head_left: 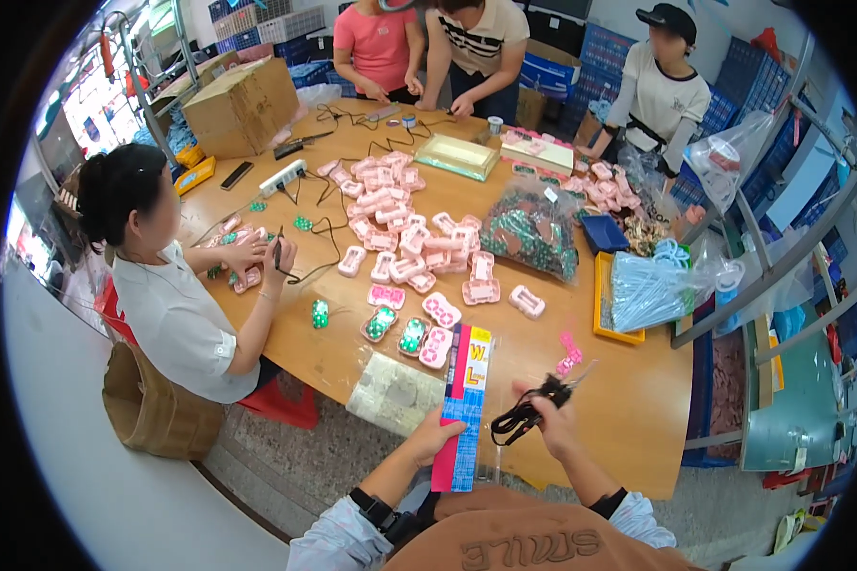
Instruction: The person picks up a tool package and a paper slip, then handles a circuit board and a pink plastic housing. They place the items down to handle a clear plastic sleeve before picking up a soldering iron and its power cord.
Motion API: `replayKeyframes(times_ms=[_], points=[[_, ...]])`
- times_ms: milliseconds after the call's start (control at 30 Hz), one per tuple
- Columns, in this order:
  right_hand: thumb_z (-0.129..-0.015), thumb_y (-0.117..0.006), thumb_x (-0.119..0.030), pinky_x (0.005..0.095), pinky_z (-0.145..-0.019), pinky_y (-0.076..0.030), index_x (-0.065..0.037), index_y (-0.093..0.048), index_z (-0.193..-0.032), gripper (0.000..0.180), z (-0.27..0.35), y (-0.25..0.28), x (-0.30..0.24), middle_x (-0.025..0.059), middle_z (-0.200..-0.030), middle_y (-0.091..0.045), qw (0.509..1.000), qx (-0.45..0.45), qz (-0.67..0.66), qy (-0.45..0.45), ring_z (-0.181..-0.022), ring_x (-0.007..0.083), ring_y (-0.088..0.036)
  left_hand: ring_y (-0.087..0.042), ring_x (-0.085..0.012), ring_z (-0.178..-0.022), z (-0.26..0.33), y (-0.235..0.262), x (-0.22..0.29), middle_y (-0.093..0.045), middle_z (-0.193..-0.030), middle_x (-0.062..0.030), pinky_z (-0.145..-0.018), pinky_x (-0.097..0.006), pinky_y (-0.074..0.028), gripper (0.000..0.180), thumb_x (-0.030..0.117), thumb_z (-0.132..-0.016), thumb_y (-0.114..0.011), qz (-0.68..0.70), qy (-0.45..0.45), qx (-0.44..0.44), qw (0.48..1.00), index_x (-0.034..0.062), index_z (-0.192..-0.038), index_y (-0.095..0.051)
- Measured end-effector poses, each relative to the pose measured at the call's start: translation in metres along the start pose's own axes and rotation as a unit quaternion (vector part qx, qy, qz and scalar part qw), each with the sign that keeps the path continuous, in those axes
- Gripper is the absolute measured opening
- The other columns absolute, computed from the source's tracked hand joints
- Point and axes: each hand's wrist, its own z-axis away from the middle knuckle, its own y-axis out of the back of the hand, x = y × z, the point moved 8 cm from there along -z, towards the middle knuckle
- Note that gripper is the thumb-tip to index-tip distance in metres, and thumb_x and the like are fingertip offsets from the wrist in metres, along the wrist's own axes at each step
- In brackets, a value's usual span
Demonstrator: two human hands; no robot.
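My left hand grips the lower left edge of a long flat package in pink, blue and yellow. In my right hand is a bundled black cord, with a thin metal tip sticking out at its upper right; I cannot make out the tool it belongs to. Beyond the package lie pink plastic shells and green circuit boards set in shells. Small pink button pieces rest on the table past my right hand. A plastic-wrapped pale slab is beside the package, left of it.
Pink shells are heaped mid-table near a clear bag of green boards. A yellow tray stands at the right, beside a metal rack. A co-worker sits at the left; several others stand across the table.
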Motion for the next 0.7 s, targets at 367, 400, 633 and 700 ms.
replayKeyframes(times_ms=[367,400,633,700], points=[[-0.082,-0.041,-0.019,0.0439,-0.063,-0.047,-0.003,-0.045,-0.085,0.017,-0.017,0.233,0.118,0.0171,-0.073,-0.054,0.934,0.237,-0.143,-0.225,-0.068,0.0317,-0.054,-0.054,-0.0201,-0.08,0.013,0.039,0.0,-0.053,-0.091,-0.009,-0.071,-0.036,-0.047,0.032,-0.001,-0.074,-0.052,0.158,-0.017,0.023,0.987,0.0035,-0.104,-0.042],[-0.082,-0.041,-0.02,0.0434,-0.062,-0.047,-0.003,-0.046,-0.084,0.017,-0.013,0.243,0.125,0.0169,-0.072,-0.054,0.921,0.272,-0.133,-0.247,-0.067,0.0312,-0.054,-0.054,-0.0201,-0.08,0.016,0.043,-0.002,-0.053,-0.091,-0.009,-0.071,-0.036,-0.047,0.032,-0.001,-0.074,-0.052,0.161,-0.023,0.023,0.986,0.0035,-0.104,-0.042],[-0.075,-0.05,-0.02,0.0358,-0.042,-0.044,-0.001,-0.048,-0.079,0.02,-0.024,0.269,0.111,0.0128,-0.064,-0.053,0.926,0.269,0.16,-0.212,-0.052,0.0247,-0.053,-0.05,-0.0306,-0.097,0.04,0.058,-0.001,-0.049,-0.105,-0.0169,-0.077,-0.043,-0.045,0.045,0.005,-0.072,-0.054,0.195,-0.103,0.023,0.975,0.0005,-0.113,-0.037],[-0.067,-0.058,-0.022,0.0326,-0.04,-0.041,0.0,-0.053,-0.074,0.023,-0.017,0.251,0.067,0.0108,-0.061,-0.054,0.867,0.305,0.366,-0.145,-0.05,0.0207,-0.053,-0.049,-0.0312,-0.097,0.047,0.059,0.002,-0.049,-0.105,-0.0172,-0.077,-0.044,-0.045,0.046,0.005,-0.072,-0.054,0.213,-0.123,0.032,0.969,0.0008,-0.114,-0.036]])
